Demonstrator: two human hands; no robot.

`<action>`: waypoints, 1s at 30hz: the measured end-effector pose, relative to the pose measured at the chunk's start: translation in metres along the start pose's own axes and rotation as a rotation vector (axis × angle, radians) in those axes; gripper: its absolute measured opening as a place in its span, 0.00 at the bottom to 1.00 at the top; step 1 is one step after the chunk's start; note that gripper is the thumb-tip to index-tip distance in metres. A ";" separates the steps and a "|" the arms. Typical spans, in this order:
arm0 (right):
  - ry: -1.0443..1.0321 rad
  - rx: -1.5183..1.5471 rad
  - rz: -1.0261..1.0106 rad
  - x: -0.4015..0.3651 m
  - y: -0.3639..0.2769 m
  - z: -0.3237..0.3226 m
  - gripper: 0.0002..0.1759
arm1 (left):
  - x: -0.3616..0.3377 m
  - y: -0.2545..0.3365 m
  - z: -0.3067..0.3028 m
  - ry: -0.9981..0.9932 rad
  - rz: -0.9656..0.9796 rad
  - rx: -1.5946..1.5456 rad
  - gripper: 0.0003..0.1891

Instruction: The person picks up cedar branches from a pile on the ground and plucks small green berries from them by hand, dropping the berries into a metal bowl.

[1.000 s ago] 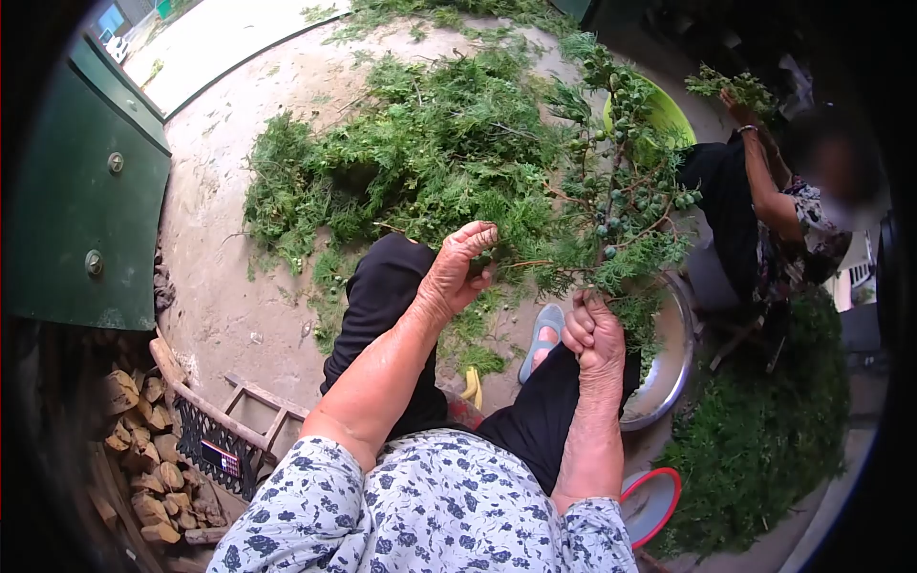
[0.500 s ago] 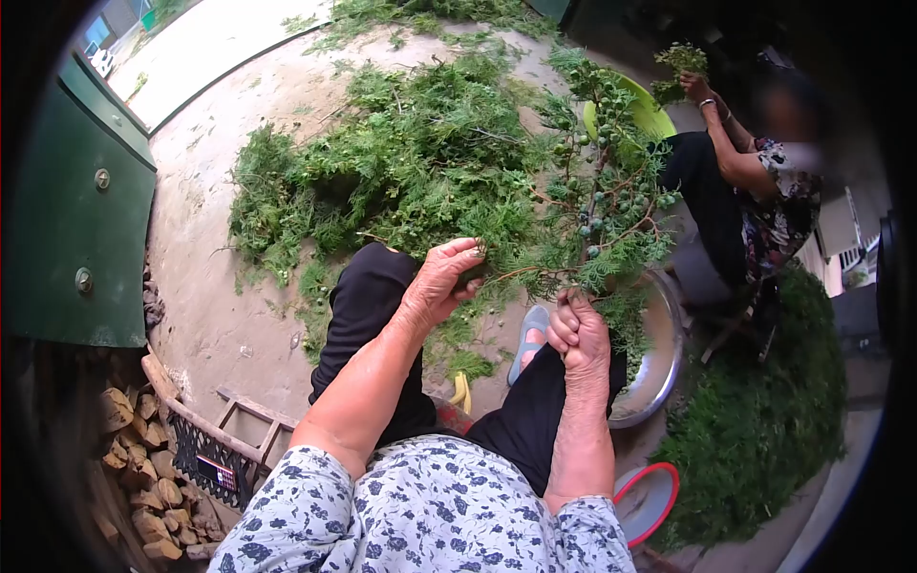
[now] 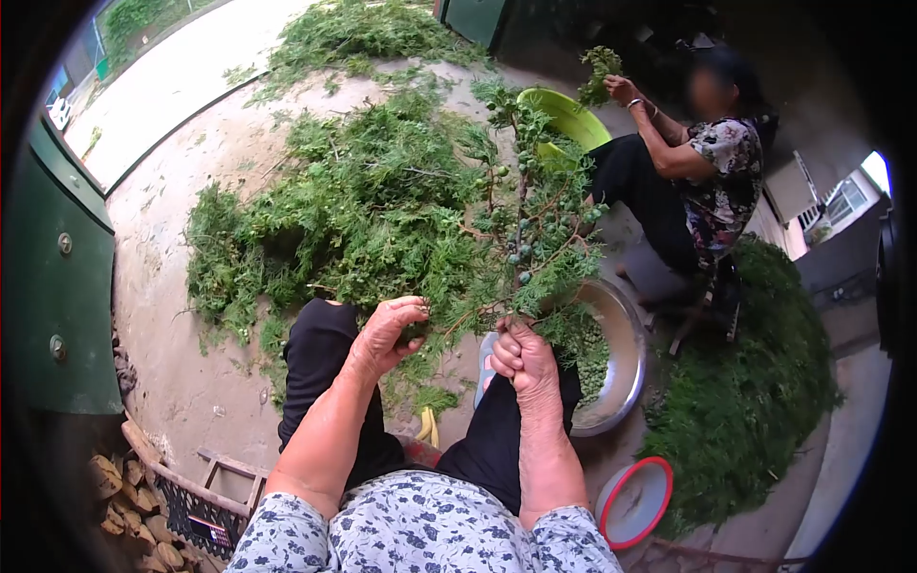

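My right hand (image 3: 525, 360) is closed around the lower stem of a conifer branch (image 3: 523, 229), which stands upright with green scaly sprays and several round blue-green cones. To its left, my left hand (image 3: 387, 336) is pinched closed beside the branch's lower left twigs; what sits between its fingertips is too small to name. Below and right of the branch, a metal basin (image 3: 626, 329) holds many small green cones, partly hidden by the foliage. Beyond my hands lies a large heap of cut conifer branches (image 3: 353, 201) on the ground.
At the right a seated co-worker (image 3: 707, 162) holds a sprig near a yellow-green basin (image 3: 573, 115). A dark green pile (image 3: 735, 411) and a red-rimmed bucket (image 3: 635, 501) lie at lower right. Split firewood (image 3: 134, 506) and a green metal door (image 3: 62, 286) are at left.
My view has turned, so the scene sits further left and lower. Both hands keep nearly the same pose, with the branch still in my right hand. The co-worker's raised sprig remains up.
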State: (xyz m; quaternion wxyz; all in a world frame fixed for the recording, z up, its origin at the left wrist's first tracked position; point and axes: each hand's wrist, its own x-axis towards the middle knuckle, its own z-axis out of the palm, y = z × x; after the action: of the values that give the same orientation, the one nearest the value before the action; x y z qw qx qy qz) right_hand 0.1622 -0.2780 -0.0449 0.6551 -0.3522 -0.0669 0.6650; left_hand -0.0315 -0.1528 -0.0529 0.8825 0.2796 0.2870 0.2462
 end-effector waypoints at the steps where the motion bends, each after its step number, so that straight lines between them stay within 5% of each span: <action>1: -0.001 0.033 0.000 0.000 0.000 0.001 0.12 | 0.000 -0.001 0.000 -0.011 0.002 0.004 0.02; 8: 0.030 0.054 -0.030 -0.002 -0.001 0.006 0.13 | 0.006 -0.007 0.003 0.089 0.016 0.062 0.05; 15: 0.041 -0.172 0.028 -0.003 0.009 0.012 0.13 | 0.033 -0.033 -0.019 0.565 0.553 0.864 0.05; 20: 0.095 -0.223 0.093 -0.004 0.018 0.018 0.13 | 0.045 -0.039 -0.033 0.727 0.650 0.999 0.07; 22: 0.142 -0.218 0.078 -0.006 0.021 0.016 0.14 | 0.045 -0.037 -0.034 0.823 0.763 0.964 0.08; 24: 0.145 -0.269 0.083 -0.011 0.011 0.021 0.16 | 0.038 -0.026 -0.035 0.694 0.369 0.466 0.09; 26: 0.115 -0.273 0.041 -0.011 0.005 0.015 0.16 | 0.031 -0.015 -0.031 0.433 0.183 0.071 0.09; 30: 0.032 -0.138 -0.073 -0.008 -0.007 0.007 0.15 | 0.020 -0.004 -0.022 0.250 0.043 -0.377 0.12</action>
State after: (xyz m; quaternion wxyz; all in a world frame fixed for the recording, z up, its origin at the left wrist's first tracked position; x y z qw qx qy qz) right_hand 0.1631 -0.2820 -0.0322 0.6541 -0.4044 -0.1146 0.6288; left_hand -0.0302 -0.1365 -0.0775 0.8713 0.0830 0.3372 0.3468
